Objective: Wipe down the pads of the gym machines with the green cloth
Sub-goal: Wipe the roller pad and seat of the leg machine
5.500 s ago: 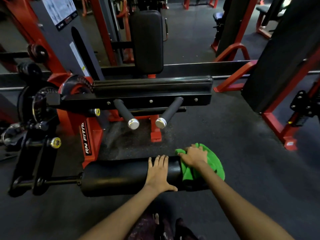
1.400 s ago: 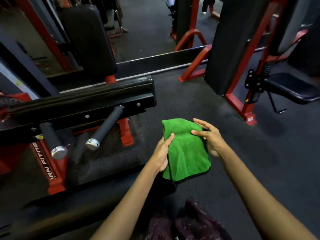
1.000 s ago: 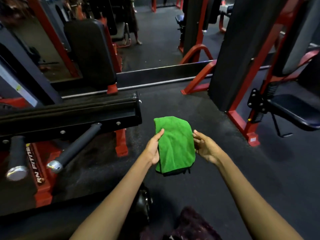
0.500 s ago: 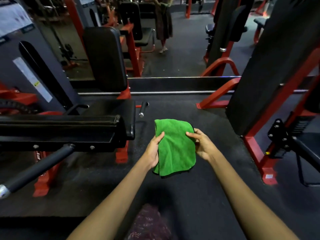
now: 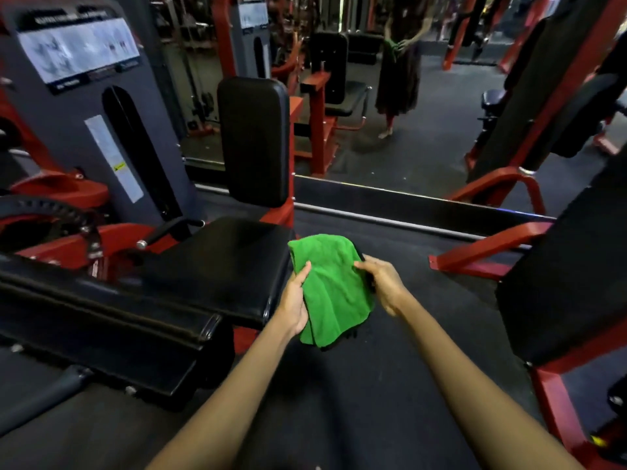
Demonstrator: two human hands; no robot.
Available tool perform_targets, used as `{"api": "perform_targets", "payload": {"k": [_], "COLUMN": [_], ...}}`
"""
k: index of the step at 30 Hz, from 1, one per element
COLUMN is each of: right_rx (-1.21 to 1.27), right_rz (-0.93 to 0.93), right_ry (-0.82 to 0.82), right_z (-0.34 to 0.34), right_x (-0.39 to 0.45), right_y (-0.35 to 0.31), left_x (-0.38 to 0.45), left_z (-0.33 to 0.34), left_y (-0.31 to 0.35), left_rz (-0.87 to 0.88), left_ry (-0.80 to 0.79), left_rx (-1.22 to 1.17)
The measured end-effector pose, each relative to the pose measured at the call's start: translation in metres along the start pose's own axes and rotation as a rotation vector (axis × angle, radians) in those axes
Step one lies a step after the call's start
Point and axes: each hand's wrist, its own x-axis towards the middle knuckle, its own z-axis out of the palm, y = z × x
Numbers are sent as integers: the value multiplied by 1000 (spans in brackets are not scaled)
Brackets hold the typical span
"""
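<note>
Centre frame, held above the dark rubber floor (image 5: 424, 334): folded green microfibre cloth (image 5: 330, 286). Left hand (image 5: 294, 301) grasps its left edge, thumb on top; right hand (image 5: 381, 286) grips the right edge, fingers curled around it. Just left of the cloth: black padded seat (image 5: 220, 266). Behind, upper centre: upright black back pad (image 5: 254, 140) on red frame (image 5: 283, 212).

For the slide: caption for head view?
Both hands hold the folded green cloth beside the machine's black seat pad.
</note>
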Motion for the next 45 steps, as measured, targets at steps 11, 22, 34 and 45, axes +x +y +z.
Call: {"api": "perform_targets", "payload": {"k": [11, 22, 34, 45], "right_rx": [-87, -330, -324, -462], "right_rz": [39, -2, 323, -26], "right_ry": [-340, -789, -1181, -1439], "right_z": [54, 114, 222, 309], "right_x": [125, 243, 264, 224], "right_y": [-17, -51, -30, 18], "left_x": [61, 109, 94, 78], "left_z": [-27, -16, -54, -67], "left_y": [46, 76, 96, 81], "left_rz": [206, 432, 658, 591], "left_ry": [304, 553, 947, 1770], "left_rx": [-140, -388, -396, 224]}}
